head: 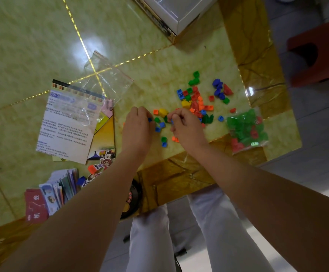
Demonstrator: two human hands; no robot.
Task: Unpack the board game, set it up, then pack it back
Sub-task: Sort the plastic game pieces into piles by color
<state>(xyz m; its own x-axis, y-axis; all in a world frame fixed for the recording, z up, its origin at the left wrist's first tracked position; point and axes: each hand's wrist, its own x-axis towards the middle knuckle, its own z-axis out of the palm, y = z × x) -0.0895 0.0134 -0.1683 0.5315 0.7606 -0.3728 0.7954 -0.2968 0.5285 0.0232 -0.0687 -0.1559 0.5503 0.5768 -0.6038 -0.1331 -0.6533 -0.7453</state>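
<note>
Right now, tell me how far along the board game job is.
Unpacking looks mostly done: the printed rule sheet, card stack, empty clear plastic bag and loose coloured plastic pieces lie out. In hand: the left hand and right hand each appear to pinch small blue pieces. Left: the full bag of green and red pieces, the yellow board under the sheet, then packing back.

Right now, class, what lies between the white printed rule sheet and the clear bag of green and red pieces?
In the head view: a yellow folded board, the left hand, the right hand and loose coloured plastic pieces.
</note>
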